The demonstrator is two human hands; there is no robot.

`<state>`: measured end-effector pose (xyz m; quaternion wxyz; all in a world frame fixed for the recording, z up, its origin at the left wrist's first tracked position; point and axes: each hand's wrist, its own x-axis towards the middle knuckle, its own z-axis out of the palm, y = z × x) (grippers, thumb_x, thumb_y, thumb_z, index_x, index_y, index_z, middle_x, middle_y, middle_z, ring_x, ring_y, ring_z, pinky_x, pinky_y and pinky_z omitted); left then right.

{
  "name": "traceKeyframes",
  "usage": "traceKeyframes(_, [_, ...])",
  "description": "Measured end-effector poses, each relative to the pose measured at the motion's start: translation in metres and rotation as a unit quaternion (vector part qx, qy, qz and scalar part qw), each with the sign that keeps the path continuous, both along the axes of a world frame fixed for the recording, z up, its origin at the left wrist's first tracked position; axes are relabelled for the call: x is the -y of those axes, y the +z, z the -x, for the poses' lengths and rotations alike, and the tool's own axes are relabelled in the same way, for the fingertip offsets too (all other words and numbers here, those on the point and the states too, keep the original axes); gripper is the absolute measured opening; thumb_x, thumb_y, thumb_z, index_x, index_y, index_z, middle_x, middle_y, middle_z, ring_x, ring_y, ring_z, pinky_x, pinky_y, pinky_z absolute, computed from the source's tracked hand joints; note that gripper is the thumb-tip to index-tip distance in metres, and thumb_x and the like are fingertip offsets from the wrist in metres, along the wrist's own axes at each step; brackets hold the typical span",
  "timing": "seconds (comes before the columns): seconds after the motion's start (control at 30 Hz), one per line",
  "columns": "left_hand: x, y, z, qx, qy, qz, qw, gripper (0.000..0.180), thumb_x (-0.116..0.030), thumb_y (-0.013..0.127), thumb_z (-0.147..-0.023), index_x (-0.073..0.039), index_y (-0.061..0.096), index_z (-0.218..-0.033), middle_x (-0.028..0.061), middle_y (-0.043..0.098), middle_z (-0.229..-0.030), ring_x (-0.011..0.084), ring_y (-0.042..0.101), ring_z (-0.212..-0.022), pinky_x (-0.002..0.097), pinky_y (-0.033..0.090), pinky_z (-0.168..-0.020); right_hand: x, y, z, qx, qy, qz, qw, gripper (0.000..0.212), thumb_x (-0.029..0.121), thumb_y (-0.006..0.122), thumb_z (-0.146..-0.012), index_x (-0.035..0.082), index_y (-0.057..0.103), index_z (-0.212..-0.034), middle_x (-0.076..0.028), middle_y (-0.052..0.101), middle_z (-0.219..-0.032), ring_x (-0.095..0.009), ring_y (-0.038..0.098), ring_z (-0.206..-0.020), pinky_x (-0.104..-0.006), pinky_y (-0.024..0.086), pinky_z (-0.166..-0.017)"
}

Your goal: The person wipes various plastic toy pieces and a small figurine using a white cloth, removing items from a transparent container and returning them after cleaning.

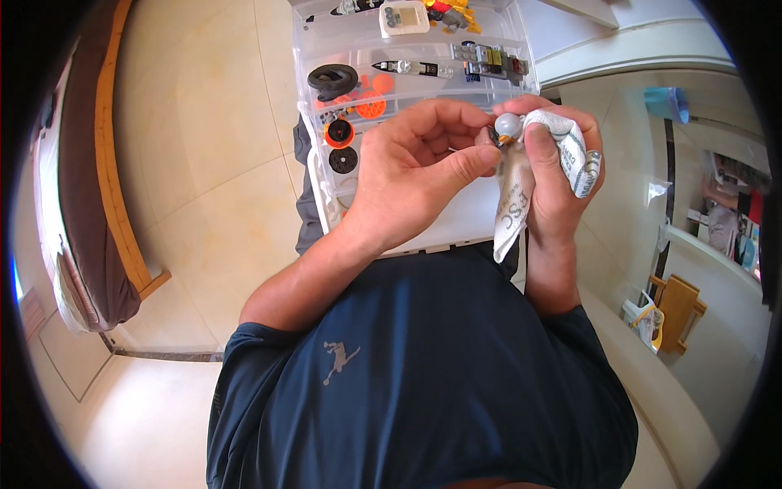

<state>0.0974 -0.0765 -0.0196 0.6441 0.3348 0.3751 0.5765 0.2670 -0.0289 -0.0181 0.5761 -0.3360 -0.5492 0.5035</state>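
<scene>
A small toy piece with a rounded grey dome (508,125) and a bit of orange below it is between my hands. My left hand (415,171) pinches the dark end of this piece between thumb and fingertips. In my right hand (555,191) is a white cloth (514,210) with dark printing, wrapped partly round the fingers, with one corner hanging down. The right thumb presses the cloth beside the grey dome. The left fingers hide part of the toy piece, so its full shape cannot be made out.
Beyond my hands is a clear plastic bin (305,49) with a black tyre (332,81), orange wheels (371,104), a grey toy ship (411,68), a grey brick build (493,61) and a small white box (403,18). A wooden folding stool (678,310) stands at the right.
</scene>
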Motion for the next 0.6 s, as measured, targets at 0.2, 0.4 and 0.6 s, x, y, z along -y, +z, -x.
traceKeyframes(0.2, [-0.002,-0.003,-0.003,-0.098,0.059,-0.056,0.992,0.037,0.007,0.075,-0.094,0.008,0.063,-0.130,0.0106,0.072,-0.110,0.0161,0.071,-0.102,0.0309,0.060,-0.094,-0.001,0.002,0.000,0.021,0.043,-0.003,0.999,0.022,0.002,0.075,-0.096,-0.003,0.064,-0.114,-0.022,0.075,-0.115,-0.021,0.072,-0.104,-0.0319,0.056,-0.094])
traceKeyframes(0.4, [0.000,-0.003,-0.003,-0.220,0.089,-0.127,0.963,0.038,0.008,0.077,-0.091,0.008,0.066,-0.127,0.0087,0.072,-0.107,0.0132,0.070,-0.098,0.0289,0.059,-0.091,0.002,0.009,0.003,0.121,0.008,-0.054,0.991,0.019,-0.001,0.077,-0.094,-0.003,0.069,-0.111,-0.017,0.077,-0.111,-0.017,0.071,-0.101,-0.0296,0.056,-0.091])
traceKeyframes(0.6, [0.002,0.000,-0.005,-0.156,0.064,-0.053,0.984,0.037,0.007,0.078,-0.091,0.007,0.067,-0.127,0.0089,0.072,-0.106,0.0126,0.071,-0.095,0.0282,0.059,-0.089,0.000,0.012,0.002,0.134,-0.014,-0.015,0.991,0.016,-0.001,0.073,-0.097,-0.005,0.069,-0.112,-0.016,0.077,-0.108,-0.017,0.071,-0.098,-0.0296,0.056,-0.088])
